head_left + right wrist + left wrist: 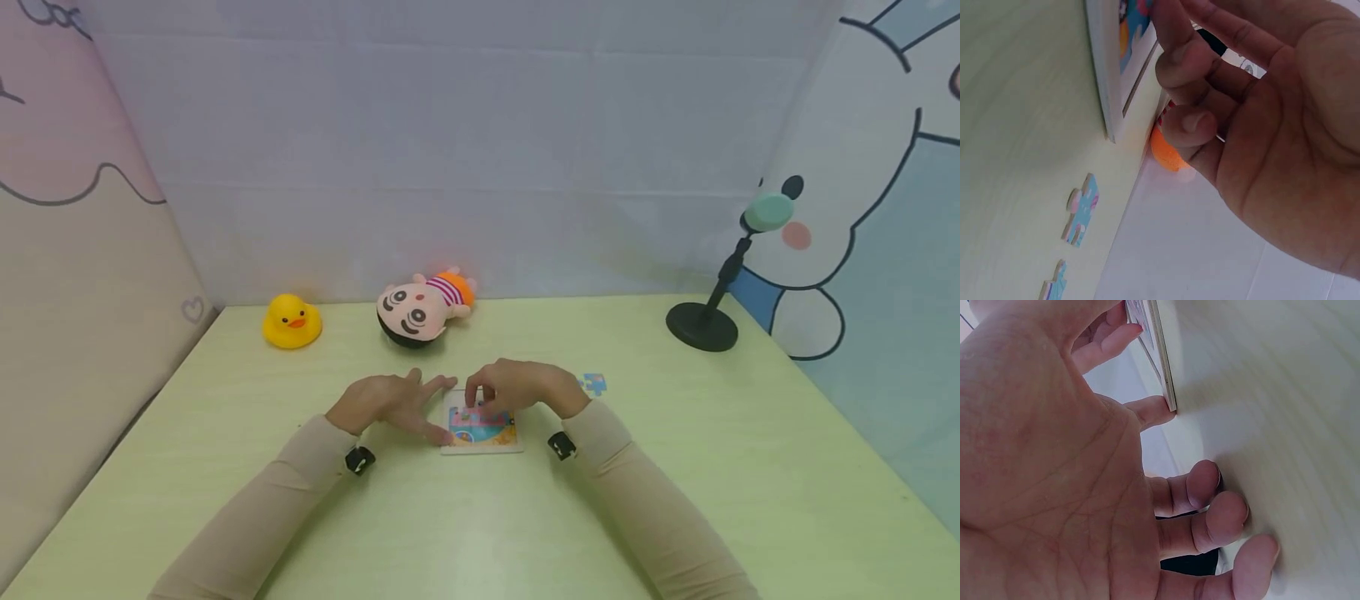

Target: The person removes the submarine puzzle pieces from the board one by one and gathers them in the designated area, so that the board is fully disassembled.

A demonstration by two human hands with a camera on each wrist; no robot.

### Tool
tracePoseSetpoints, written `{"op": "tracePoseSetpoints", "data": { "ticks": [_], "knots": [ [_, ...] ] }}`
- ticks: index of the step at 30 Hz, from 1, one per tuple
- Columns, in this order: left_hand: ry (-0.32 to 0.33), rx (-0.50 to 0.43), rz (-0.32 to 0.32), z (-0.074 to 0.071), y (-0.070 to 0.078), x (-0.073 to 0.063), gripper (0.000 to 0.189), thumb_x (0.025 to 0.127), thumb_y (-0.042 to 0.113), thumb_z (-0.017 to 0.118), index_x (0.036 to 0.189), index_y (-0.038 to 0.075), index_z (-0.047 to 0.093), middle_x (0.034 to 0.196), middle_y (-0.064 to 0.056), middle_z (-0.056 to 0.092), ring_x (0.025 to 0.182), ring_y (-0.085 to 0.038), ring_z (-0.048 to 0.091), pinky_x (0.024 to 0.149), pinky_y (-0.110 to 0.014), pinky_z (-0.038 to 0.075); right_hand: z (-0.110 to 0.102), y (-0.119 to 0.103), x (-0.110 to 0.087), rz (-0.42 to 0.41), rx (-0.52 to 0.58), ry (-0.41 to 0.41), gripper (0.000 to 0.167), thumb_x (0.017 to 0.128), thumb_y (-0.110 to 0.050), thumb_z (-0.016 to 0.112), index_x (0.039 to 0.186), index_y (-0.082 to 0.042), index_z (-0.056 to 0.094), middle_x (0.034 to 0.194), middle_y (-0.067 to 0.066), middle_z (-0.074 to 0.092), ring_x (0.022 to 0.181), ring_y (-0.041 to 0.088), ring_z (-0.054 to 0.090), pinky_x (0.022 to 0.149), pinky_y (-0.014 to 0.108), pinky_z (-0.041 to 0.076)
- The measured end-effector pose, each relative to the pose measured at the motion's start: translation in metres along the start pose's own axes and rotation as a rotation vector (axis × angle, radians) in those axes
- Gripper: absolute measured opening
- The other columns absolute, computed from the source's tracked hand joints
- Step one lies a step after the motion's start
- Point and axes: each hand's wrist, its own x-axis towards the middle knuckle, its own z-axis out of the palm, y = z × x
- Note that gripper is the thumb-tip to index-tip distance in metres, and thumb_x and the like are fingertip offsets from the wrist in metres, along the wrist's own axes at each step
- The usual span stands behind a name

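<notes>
A small jigsaw puzzle (495, 435) with a pink, blue and yellow picture lies in a pale tray (482, 451) between both hands. My left hand (390, 404) steadies the tray's left side, thumb near its lower corner and forefinger at the upper corner. In the left wrist view, a fingertip touches the tray's edge (1163, 375) while the other fingers rest loosely near the table. Above the picture, my right hand (517, 385) bends over with thumb and forefinger pinching a puzzle piece, mostly hidden by the fingers. Loose blue puzzle pieces (1084, 211) lie beyond the tray.
At the back of the table (480, 533) sit a yellow rubber duck (292, 322) and a plush doll (420, 310) lying on its side. A black stand (703, 326) with a mint-green head is at the back right. Printed cloth walls surround three sides.
</notes>
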Motion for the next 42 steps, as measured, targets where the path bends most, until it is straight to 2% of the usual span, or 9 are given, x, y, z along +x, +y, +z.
{"op": "tracePoseSetpoints", "data": {
  "ticks": [7,12,15,22,29,38,42],
  "knots": [
    [-0.005,0.008,-0.002,0.000,0.001,0.001,0.100,0.078,0.079,0.062,0.159,0.036,0.021,0.135,-0.017,0.043,0.093,-0.030,0.058,0.083,-0.052,0.048,0.007,-0.005,0.005,0.008,0.002,0.009,0.014,0.095,-0.014,0.070,0.107,-0.017,0.064,0.085,-0.005,0.065,0.075,0.009,0.059,0.073,0.027,0.047],
    [-0.005,0.006,-0.006,0.000,0.001,0.002,0.100,0.078,0.079,0.062,0.159,0.035,0.021,0.128,-0.016,0.044,0.089,-0.028,0.058,0.080,-0.049,0.049,0.011,-0.012,0.005,0.010,-0.009,0.023,0.019,0.091,-0.016,0.073,0.106,-0.013,0.061,0.090,-0.003,0.065,0.081,0.011,0.060,0.076,0.029,0.049],
    [-0.006,0.006,-0.004,0.000,0.001,0.002,0.101,0.078,0.079,0.062,0.159,0.035,0.021,0.128,-0.016,0.045,0.089,-0.028,0.058,0.080,-0.049,0.049,0.012,-0.014,0.006,0.019,-0.008,0.022,0.021,0.091,-0.016,0.074,0.107,-0.013,0.061,0.092,-0.003,0.065,0.083,0.010,0.060,0.078,0.030,0.049],
    [-0.009,0.018,-0.014,0.001,0.002,0.001,0.102,0.078,0.079,0.061,0.160,0.033,0.019,0.127,-0.016,0.044,0.089,-0.028,0.058,0.081,-0.050,0.049,0.013,-0.014,0.005,0.016,0.015,0.026,0.023,0.091,-0.016,0.075,0.107,-0.012,0.059,0.085,-0.003,0.063,0.074,0.011,0.059,0.072,0.028,0.048],
    [-0.009,0.020,-0.018,0.001,0.001,0.002,0.103,0.079,0.079,0.061,0.160,0.033,0.019,0.126,-0.015,0.044,0.088,-0.028,0.058,0.079,-0.049,0.049,0.014,-0.015,0.006,0.027,0.000,0.039,0.026,0.090,-0.016,0.076,0.106,-0.014,0.055,0.087,-0.002,0.061,0.077,0.012,0.057,0.073,0.029,0.047],
    [-0.008,0.030,-0.015,0.001,0.001,0.001,0.103,0.079,0.079,0.061,0.160,0.033,0.018,0.124,-0.014,0.044,0.087,-0.027,0.057,0.076,-0.046,0.048,0.015,-0.013,0.011,0.000,-0.037,0.090,0.009,0.099,-0.015,0.064,0.105,-0.013,0.058,0.080,-0.002,0.058,0.069,0.011,0.052,0.065,0.025,0.043],
    [-0.010,0.029,-0.013,0.000,0.001,0.001,0.103,0.079,0.079,0.061,0.160,0.031,0.019,0.125,-0.014,0.044,0.089,-0.027,0.057,0.077,-0.047,0.048,0.015,-0.012,0.012,-0.021,-0.042,0.107,0.005,0.101,-0.016,0.062,0.100,-0.014,0.057,0.079,-0.004,0.055,0.069,0.010,0.051,0.066,0.025,0.042]
  ]
}}
